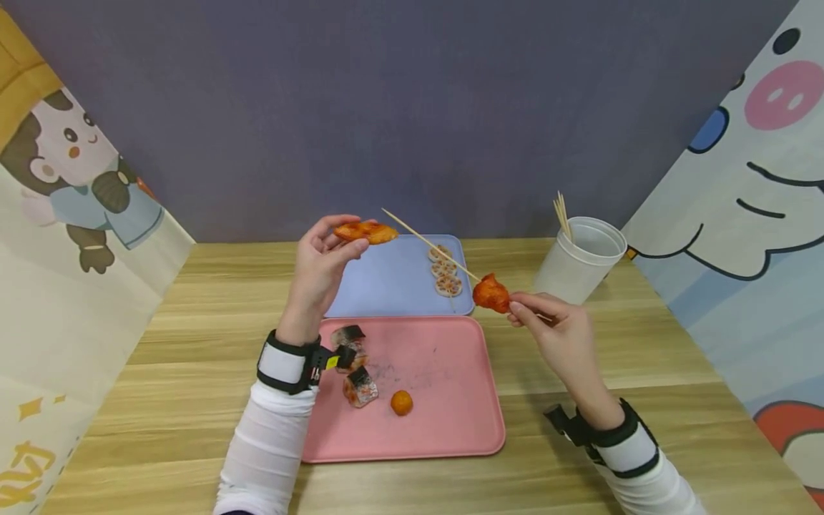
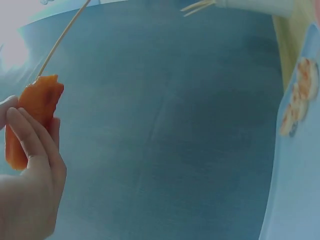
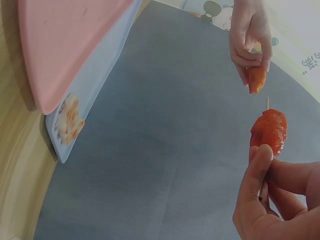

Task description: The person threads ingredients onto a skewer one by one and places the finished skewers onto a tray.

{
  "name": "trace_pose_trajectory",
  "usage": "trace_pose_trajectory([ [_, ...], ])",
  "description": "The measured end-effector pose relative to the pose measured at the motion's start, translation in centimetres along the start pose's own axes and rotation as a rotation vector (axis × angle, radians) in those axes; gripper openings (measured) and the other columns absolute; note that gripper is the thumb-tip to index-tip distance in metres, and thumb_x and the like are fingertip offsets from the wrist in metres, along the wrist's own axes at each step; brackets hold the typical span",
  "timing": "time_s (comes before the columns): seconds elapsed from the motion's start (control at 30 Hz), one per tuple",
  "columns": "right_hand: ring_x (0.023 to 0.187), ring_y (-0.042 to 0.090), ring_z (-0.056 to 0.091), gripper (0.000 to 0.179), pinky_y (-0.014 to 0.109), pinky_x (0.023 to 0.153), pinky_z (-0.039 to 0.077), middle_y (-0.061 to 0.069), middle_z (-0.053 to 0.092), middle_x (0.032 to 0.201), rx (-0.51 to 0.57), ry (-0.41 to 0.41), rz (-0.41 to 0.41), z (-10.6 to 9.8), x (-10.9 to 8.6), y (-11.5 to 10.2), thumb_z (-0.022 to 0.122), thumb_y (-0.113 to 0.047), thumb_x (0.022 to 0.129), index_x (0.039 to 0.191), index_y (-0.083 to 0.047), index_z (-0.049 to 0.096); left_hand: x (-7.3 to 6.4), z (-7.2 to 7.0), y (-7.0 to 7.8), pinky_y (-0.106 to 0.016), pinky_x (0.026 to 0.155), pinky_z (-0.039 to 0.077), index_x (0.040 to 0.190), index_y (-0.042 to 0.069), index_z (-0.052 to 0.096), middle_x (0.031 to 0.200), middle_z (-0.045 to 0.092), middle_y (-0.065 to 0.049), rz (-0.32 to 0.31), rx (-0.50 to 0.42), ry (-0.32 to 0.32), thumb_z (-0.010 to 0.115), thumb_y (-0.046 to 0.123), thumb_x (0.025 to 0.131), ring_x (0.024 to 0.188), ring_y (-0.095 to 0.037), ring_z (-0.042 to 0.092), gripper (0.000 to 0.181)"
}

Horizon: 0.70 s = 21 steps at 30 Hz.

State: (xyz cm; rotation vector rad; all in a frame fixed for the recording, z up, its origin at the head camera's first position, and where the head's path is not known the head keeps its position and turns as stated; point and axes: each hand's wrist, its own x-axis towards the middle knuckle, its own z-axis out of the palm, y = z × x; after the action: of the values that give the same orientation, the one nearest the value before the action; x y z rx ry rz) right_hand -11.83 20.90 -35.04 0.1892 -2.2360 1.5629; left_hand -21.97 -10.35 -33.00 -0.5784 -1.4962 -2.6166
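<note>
My left hand (image 1: 320, 265) is raised over the back tray and pinches an orange-brown glazed chicken wing (image 1: 365, 232) between thumb and fingers. On the right, my right hand (image 1: 563, 336) grips a bamboo skewer (image 1: 428, 244) just below a glossy red-orange glazed meat piece (image 1: 492, 294) threaded on it. The skewer's bare pointed length slants up and left toward the wing. In the right wrist view, the thumb lies against the lower end of the red piece (image 3: 270, 130), and the wing (image 3: 256, 79) hangs from the left fingers beyond the skewer tip.
A pink tray (image 1: 444, 429) holds seaweed-wrapped pieces (image 1: 360, 388) and an orange ball (image 1: 401, 403). Behind it, a blue tray (image 1: 380, 286) carries skewered lotus root slices (image 1: 444, 268). A white bucket (image 1: 573, 265) with several skewers (image 1: 562, 214) stands at right, near the grey back wall.
</note>
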Motion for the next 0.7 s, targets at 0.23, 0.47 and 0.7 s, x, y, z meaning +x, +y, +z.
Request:
trace_pose_trajectory([
  [0.23, 0.066, 0.007, 0.066, 0.013, 0.022, 0.062, 0.056, -0.009, 0.069, 0.081, -0.007, -0.009, -0.012, 0.2, -0.2, -0.22, 0.068, 0.001, 0.084, 0.095, 0.004, 0.073, 0.37, -0.15, 0.43, -0.02, 0.068, 0.049, 0.11, -0.003, 0.065, 0.105, 0.069, -0.01, 0.115, -0.076, 0.115, 0.065, -0.003, 0.085, 0.08, -0.016, 0.058, 0.025],
  [0.47, 0.066, 0.008, 0.066, 0.012, 0.022, 0.062, 0.056, 0.001, 0.07, 0.08, -0.013, -0.031, -0.012, 0.22, -0.33, -0.38, 0.068, 0.001, 0.084, 0.095, 0.003, 0.073, 0.51, -0.29, 0.85, -0.02, 0.069, 0.049, 0.121, -0.007, 0.059, 0.11, 0.067, -0.014, 0.204, -0.2, 0.112, 0.07, 0.006, 0.084, 0.083, -0.018, 0.058, 0.04],
  [0.7, 0.066, 0.007, 0.066, 0.013, 0.021, 0.062, 0.056, 0.007, 0.07, 0.08, -0.029, -0.054, -0.023, 0.23, -0.78, -0.32, 0.068, 0.003, 0.083, 0.095, 0.004, 0.073, 0.34, -0.04, 0.93, -0.022, 0.071, 0.053, 0.102, 0.0, 0.056, 0.102, 0.069, -0.017, 0.217, -0.245, 0.178, 0.073, 0.005, 0.081, 0.085, -0.021, 0.067, 0.027],
])
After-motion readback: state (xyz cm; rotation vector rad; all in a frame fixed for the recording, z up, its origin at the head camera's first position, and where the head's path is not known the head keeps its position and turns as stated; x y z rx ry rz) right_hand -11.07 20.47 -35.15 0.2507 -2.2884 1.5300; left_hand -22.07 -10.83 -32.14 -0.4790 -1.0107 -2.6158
